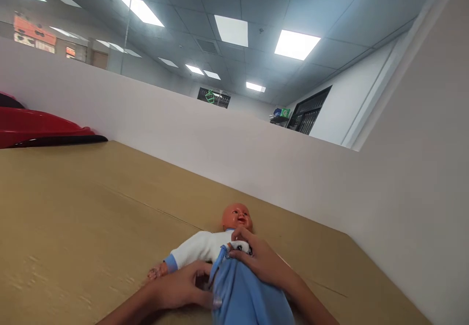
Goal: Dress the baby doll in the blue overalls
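The right hand point(256, 259) is nearly closed, its thumb and fingers pinching the upper edge of a blue cloth point(252, 295) over the front of a doll. The left hand point(183, 286) is partly curled, with a gap between thumb and forefinger; its thumb lies on the near side of the cloth, and it cannot be told how firmly it grips, since some fingertips are hidden. The cloth hangs down between the two hands, gathered in folds, and covers the doll's lower body

The doll point(204, 247) lies face up just beyond the hands. It wears a white top with a blue collar and a blue cuff point(171, 262); a dark print shows beneath the right hand's fingers. The doll's head point(236, 217) is beyond the right hand's fingertips, and one sleeve stretches out past the left hand, ending in a small bare doll hand point(157, 270) just beside the left wrist

Under it all is a brown counter point(91, 207), with a thin seam running past the hands. Well beyond the left hand, at the far edge, sits a red object point(40, 123) with a black rim. A white wall point(205, 139) rises beyond both hands, and above it a glass pane shows ceiling lights point(231, 30) and, far past the right hand, a dark barred window point(309, 110)
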Action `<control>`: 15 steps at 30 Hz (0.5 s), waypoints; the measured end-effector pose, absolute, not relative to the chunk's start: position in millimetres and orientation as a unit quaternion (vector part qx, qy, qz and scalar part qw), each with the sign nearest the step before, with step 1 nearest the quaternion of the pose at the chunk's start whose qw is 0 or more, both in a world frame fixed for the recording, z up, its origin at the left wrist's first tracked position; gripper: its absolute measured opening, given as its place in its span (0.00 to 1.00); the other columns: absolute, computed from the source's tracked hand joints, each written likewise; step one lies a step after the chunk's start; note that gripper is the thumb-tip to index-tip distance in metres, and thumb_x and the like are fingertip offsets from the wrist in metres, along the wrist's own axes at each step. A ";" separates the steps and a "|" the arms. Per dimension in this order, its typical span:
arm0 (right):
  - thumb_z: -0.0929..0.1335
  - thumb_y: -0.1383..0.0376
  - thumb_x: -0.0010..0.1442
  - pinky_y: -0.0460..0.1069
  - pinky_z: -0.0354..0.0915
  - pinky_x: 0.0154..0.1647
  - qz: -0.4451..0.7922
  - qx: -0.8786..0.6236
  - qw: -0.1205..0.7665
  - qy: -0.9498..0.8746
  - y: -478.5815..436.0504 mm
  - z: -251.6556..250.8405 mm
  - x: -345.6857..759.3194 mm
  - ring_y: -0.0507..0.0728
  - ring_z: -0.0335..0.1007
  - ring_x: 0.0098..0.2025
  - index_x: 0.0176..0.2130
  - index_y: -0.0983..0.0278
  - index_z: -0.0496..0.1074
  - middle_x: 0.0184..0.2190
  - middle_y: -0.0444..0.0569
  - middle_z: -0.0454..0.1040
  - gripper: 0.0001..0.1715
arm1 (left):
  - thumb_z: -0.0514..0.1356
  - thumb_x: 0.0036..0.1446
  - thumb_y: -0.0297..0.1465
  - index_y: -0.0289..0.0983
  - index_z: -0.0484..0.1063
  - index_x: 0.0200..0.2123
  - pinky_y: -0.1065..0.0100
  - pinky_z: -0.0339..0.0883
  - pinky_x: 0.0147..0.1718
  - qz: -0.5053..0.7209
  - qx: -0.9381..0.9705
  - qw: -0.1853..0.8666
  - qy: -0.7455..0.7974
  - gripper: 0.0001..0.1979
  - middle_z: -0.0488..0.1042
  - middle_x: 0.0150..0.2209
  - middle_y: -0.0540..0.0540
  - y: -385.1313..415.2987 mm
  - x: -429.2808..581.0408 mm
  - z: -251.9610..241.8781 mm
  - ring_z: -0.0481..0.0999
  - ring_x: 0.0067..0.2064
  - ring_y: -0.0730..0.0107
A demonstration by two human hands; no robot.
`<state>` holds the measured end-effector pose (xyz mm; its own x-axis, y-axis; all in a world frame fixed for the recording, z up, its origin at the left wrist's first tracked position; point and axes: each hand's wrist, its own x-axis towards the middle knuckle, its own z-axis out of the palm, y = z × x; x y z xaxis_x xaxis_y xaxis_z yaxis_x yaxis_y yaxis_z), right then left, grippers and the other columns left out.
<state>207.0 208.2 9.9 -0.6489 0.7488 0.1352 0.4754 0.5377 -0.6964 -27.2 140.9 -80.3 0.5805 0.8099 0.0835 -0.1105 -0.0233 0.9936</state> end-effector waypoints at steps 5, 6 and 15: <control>0.77 0.52 0.59 0.52 0.57 0.40 0.316 -0.443 0.269 -0.795 227.7 -15.5 243.8 0.58 0.64 0.36 0.43 0.61 0.74 0.33 0.42 0.72 0.19 | 0.79 0.50 0.43 0.42 0.78 0.58 0.50 0.59 0.71 0.512 0.495 0.623 0.323 0.33 0.81 0.59 0.41 144.5 -17.7 -86.1 0.73 0.66 0.43; 0.76 0.51 0.60 0.52 0.57 0.39 0.324 -0.456 0.276 -0.781 226.3 -22.3 256.4 0.58 0.63 0.34 0.42 0.62 0.74 0.31 0.42 0.70 0.20 | 0.79 0.50 0.43 0.41 0.77 0.60 0.50 0.62 0.70 0.541 0.450 0.631 0.328 0.35 0.82 0.58 0.40 144.7 -14.8 -86.7 0.75 0.65 0.44; 0.81 0.39 0.43 0.59 0.72 0.55 0.519 -0.440 0.307 -0.665 159.5 -101.9 315.1 0.68 0.78 0.52 0.48 0.56 0.73 0.45 0.49 0.80 0.41 | 0.84 0.26 0.49 0.43 0.83 0.39 0.51 0.83 0.35 0.536 0.292 0.663 0.433 0.34 0.79 0.19 0.52 131.6 2.9 -53.0 0.79 0.26 0.49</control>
<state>315.1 159.5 -101.9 -0.4231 0.9048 -0.0485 0.2668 0.0733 -0.9610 2.9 131.6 -53.0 0.0502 0.9642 -0.2604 -0.4581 0.2539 0.8519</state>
